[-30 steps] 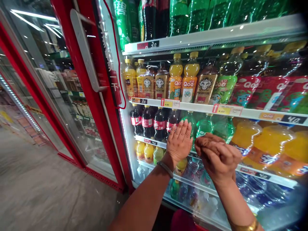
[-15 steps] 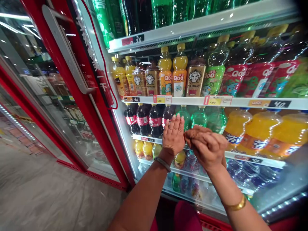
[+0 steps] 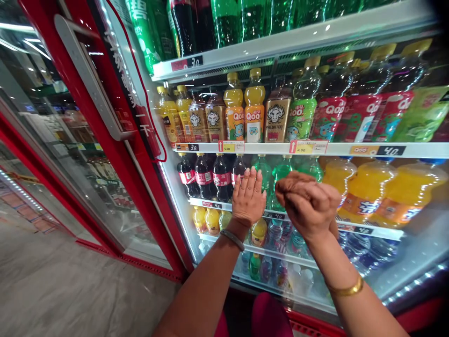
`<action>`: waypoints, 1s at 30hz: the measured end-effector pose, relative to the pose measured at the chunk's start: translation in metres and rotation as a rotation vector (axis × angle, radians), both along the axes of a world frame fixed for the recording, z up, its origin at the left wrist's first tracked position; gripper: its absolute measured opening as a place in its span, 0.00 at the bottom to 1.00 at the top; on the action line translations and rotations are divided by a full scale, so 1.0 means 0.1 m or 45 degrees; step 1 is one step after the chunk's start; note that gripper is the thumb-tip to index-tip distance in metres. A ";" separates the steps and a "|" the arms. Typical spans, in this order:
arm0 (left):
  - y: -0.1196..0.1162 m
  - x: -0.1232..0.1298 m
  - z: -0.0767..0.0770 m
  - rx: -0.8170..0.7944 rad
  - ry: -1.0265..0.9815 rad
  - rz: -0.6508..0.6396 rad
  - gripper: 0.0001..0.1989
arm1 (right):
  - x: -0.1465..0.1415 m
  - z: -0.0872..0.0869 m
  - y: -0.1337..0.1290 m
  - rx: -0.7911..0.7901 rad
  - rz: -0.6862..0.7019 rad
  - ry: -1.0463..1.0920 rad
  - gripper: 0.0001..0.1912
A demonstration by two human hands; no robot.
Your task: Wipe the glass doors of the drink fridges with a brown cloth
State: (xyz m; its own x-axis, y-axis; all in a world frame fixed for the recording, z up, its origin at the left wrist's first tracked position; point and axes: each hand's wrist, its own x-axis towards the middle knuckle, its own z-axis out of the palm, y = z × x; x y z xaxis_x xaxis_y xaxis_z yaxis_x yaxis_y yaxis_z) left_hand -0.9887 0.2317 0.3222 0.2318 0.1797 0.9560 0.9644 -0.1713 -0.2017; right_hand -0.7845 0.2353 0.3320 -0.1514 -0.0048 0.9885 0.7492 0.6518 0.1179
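Note:
My left hand is held flat with fingers stretched out, back towards me, at the glass front of the drinks fridge. A grey band circles its wrist. My right hand is closed on a crumpled brown cloth, which is partly hidden by the fingers. A gold bangle is on that wrist. Behind the left hand stand cola bottles with red labels and green bottles. Large orange drink bottles are behind and right of my right hand.
Shelf edges with price tags run across the fridge, holding several Qoo bottles. At left are a red door frame with a grey handle, and the grey floor. A thin red cord hangs beside the frame.
My right hand has moved right, with the cloth, away from the left hand, so a gap shows between them. The left hand stays flat. The view has shifted slightly.

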 end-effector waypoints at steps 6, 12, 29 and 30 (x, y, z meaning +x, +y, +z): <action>0.01 -0.01 -0.01 -0.008 -0.001 -0.010 0.41 | 0.38 -0.16 -0.10 0.129 0.050 0.076 0.16; -0.01 -0.01 -0.01 -0.072 -0.017 -0.006 0.41 | 0.07 0.53 0.02 0.279 -0.112 0.358 0.15; -0.01 0.00 -0.01 -0.010 -0.005 -0.001 0.42 | 0.05 0.52 0.04 0.360 -0.116 0.225 0.23; -0.01 0.00 -0.01 -0.013 -0.006 0.001 0.42 | 0.01 0.44 0.03 0.379 -0.111 0.090 0.24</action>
State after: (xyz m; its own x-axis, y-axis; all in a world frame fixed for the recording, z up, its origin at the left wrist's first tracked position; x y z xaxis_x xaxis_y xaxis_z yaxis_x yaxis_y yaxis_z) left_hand -0.9888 0.2311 0.3214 0.2268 0.1896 0.9553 0.9655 -0.1725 -0.1950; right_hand -0.7830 0.2387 0.3762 -0.0949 -0.2852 0.9538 0.8137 0.5297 0.2393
